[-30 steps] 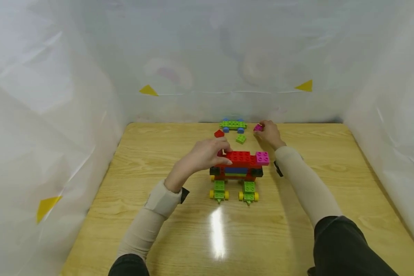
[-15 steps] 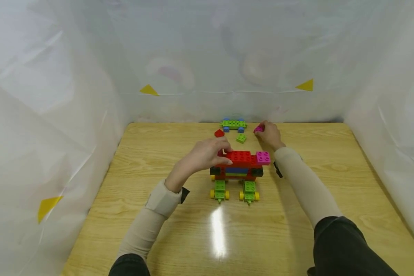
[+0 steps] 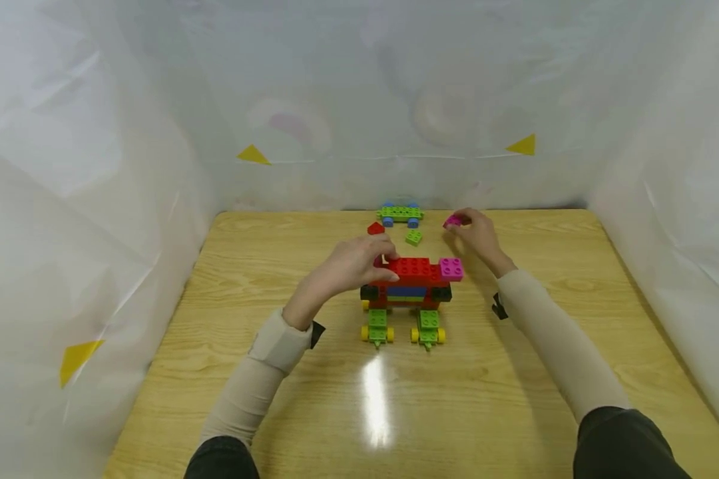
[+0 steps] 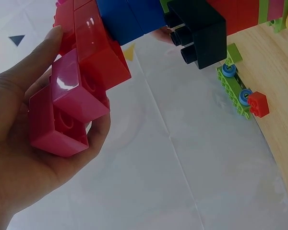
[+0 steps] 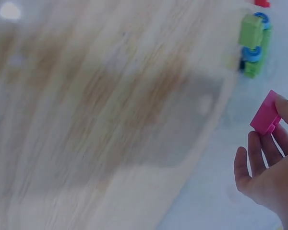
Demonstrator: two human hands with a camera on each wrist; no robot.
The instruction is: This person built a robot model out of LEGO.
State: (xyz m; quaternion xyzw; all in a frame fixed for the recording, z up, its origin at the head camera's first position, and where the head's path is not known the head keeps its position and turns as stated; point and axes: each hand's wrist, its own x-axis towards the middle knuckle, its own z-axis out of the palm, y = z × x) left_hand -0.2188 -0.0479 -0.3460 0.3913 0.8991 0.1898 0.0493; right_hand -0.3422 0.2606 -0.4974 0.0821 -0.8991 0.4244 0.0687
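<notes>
A toy brick animal-like build stands on two green wheeled bases point(image 3: 378, 320) with yellow wheels. Its body has red bricks point(image 3: 412, 267) on top, a blue layer, black bricks at both sides, and a pink brick point(image 3: 451, 269) at the upper right end. My left hand point(image 3: 350, 267) grips the upper left end; in the left wrist view, the fingers curl round red bricks and two pink bricks point(image 4: 76, 88) there. Behind the build to the right, my right hand point(image 3: 480, 238) pinches a loose pink brick point(image 5: 266, 114) between thumb and fingertips.
Near the table's back edge stands a green wheeled base point(image 3: 400, 213) with blue wheels. A green brick point(image 3: 414, 237) and a red brick point(image 3: 375, 228) lie in front of it. White sheeting point(image 3: 359, 179) with yellow triangles encloses the wooden table point(image 3: 299, 412).
My right hand has picked up the pink brick from the table, and its forearm has swung outward to the right. My left hand keeps its grip on the build.
</notes>
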